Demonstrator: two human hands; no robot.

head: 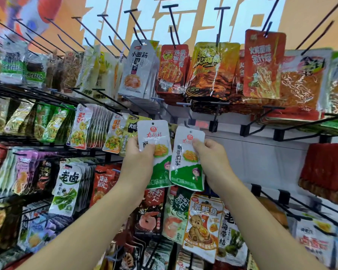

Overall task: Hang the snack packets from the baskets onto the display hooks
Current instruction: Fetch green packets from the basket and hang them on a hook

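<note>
My left hand [140, 158] grips a white and green snack packet [155, 133] upright in front of the display wall, its punch hole at the top. Just to its right, my right hand [211, 158] pinches a second stack of the same white and green packets [186, 172], whose top sits at the tip of a black display hook [185, 114]. Whether the hook passes through the hole I cannot tell. No basket is in view.
Black hooks fill the wall, most loaded with packets: grey ones [138, 69] and orange ones [215, 69] above, a bear-print packet [202, 225] below my hands. Several bare hooks [293, 125] project at the right over a white panel. Red packs [326, 168] hang far right.
</note>
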